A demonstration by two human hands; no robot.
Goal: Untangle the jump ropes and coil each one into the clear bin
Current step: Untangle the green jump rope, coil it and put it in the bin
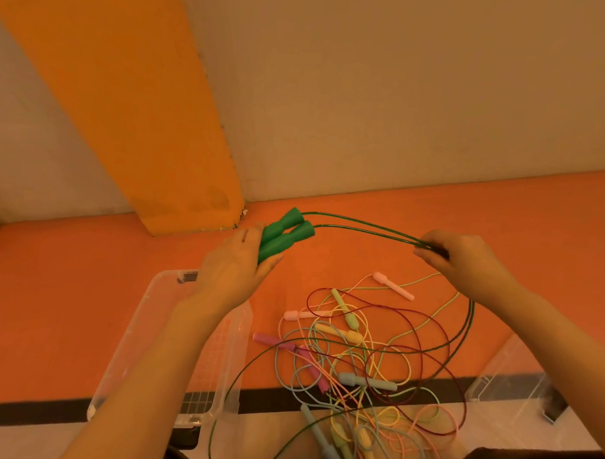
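Above the orange floor, left hand grips green handles (both together); right hand pinches their cords.

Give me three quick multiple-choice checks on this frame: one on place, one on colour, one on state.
1. Where is the clear bin?
A. under the left forearm
B. against the wall
C. on top of the rope pile

2. What colour are the handles in the left hand?
A. pink
B. green
C. yellow

3. How is the right hand engaged?
A. resting flat
B. hanging idle
C. pinching the green cord

Answers: 1 A, the forearm crosses over the bin; 2 B, both handles are green; 3 C, its fingers close on the two strands.
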